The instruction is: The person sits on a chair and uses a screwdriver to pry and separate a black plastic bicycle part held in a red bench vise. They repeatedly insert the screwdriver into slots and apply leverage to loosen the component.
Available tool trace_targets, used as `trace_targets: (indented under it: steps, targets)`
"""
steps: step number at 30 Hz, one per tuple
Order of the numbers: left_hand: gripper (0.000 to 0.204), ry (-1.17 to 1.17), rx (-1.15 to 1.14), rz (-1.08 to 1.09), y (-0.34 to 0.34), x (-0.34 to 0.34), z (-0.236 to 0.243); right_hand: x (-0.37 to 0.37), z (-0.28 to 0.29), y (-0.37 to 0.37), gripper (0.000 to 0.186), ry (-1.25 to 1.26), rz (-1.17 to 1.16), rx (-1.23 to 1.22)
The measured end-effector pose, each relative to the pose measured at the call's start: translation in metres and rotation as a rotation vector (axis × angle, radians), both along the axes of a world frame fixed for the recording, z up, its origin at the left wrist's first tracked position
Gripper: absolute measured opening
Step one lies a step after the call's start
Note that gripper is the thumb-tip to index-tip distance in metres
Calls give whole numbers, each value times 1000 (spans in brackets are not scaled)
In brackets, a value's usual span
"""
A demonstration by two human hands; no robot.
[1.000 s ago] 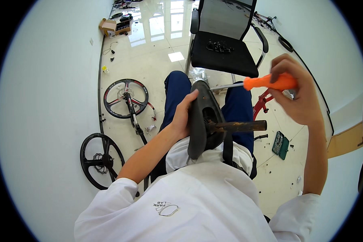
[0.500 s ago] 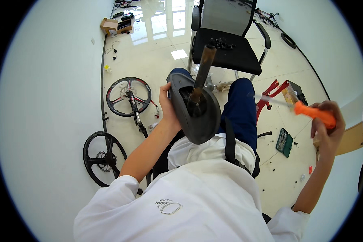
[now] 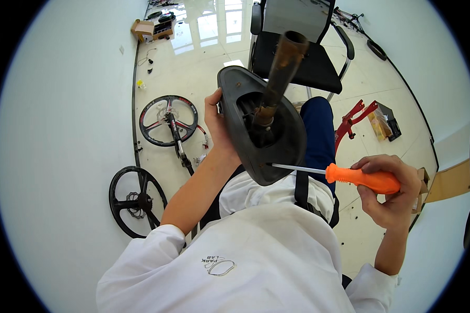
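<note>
A black bicycle saddle (image 3: 282, 156) is held above my lap, its underside turned up toward me. From its middle rises a rusty metal seat post (image 3: 282, 70), leaning up and to the right. My left hand (image 3: 219, 125) is closed on the saddle's left side; some of its fingers are hidden behind it. My right hand (image 3: 394, 188) grips the orange handle of a screwdriver (image 3: 363, 178). The screwdriver's shaft points left, and its tip is at a small hole near the saddle's lower end.
A black office chair (image 3: 297, 60) stands ahead. On the floor at left lie a spoked wheel with a fork (image 3: 168, 121) and a black wheel (image 3: 137, 202). A red frame part (image 3: 352, 122) and a dark box (image 3: 386, 120) lie at right. An opened cardboard box (image 3: 142, 30) sits far left.
My right hand has brought the screwdriver left and down, from beside the saddle to its lower end. The saddle has shifted slightly right and closer, with its underside showing more fully.
</note>
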State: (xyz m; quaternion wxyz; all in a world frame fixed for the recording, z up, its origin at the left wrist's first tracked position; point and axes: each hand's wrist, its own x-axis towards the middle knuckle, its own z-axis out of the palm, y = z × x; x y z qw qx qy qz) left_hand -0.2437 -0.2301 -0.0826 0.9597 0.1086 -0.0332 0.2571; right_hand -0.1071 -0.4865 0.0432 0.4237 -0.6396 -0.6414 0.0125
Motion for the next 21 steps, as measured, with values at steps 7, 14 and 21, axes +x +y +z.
trace_targets:
  steps: [7, 14, 21]
  targets:
    - [68, 30, 39, 11, -7, -1, 9, 0, 3, 4, 32, -54, 37, 6]
    - [67, -32, 79, -32, -5, -1, 2, 0, 9, 6, 34, -80, 64, -13]
    - [65, 154, 66, -9, -14, -2, 12, -14, 24, 6, 33, -181, 54, -129]
